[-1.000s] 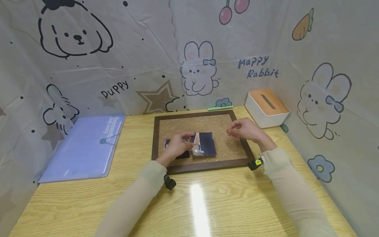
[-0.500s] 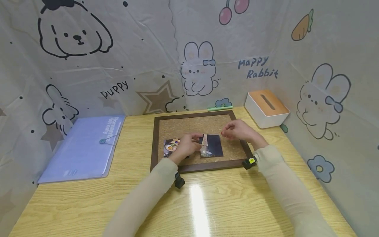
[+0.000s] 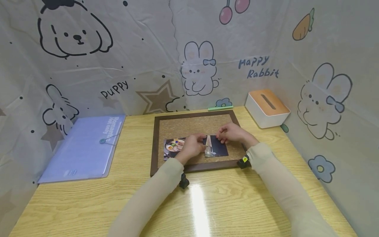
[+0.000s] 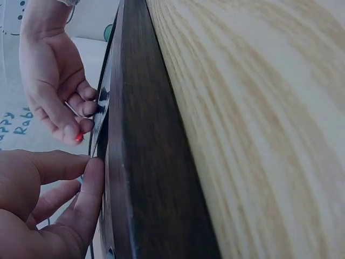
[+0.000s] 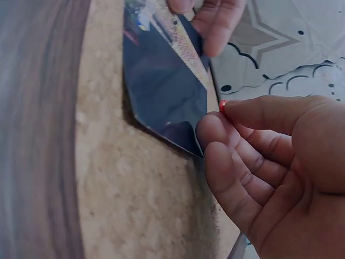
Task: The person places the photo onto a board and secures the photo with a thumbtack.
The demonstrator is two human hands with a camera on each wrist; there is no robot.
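A dark photo (image 3: 220, 149) with a pale building lies over the lower part of a brown-framed cork board (image 3: 195, 123). My left hand (image 3: 191, 147) pinches its left edge between thumb and finger. At its upper edge is my right hand (image 3: 232, 132), whose thumb and finger pinch a small red pushpin (image 5: 223, 106); only its head shows. Other fingertips of that hand touch the photo's edge in the right wrist view. Left of my left hand, a photo of a bowl of food (image 3: 171, 147) lies on the board, with a blue pin head (image 3: 176, 142) on it.
A lilac document folder (image 3: 83, 148) lies on the wooden table (image 3: 225, 200) at the left. Behind the board is a green pen-like stick (image 3: 220, 108). A white tissue box (image 3: 260, 113) with an orange lid stands at the back right, near the printed curtain.
My left hand has moved right with the dark photo, uncovering more of the food photo. My right hand has come left and down with the red pushpin to the dark photo's upper edge.
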